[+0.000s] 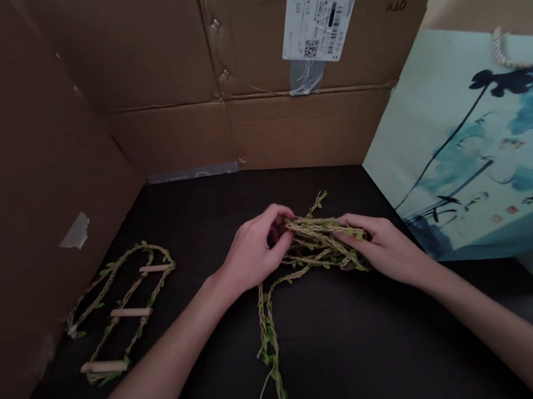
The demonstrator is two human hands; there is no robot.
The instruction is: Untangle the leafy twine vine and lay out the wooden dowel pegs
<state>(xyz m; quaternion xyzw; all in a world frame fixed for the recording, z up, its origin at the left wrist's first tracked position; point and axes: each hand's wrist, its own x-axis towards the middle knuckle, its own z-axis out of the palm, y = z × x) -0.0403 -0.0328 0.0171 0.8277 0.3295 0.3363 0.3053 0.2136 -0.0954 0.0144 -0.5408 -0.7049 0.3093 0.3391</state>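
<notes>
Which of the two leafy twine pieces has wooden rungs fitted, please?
The leafy ladder lying at left has wooden rungs; the bundle in both hands has none.

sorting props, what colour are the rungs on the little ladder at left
Pale, light wood rungs on the leafy twine ladder, head view.

A green and tan leafy vine (314, 246) is seen on a black table (370, 345), with brown cardboard (147, 56) behind it.
</notes>
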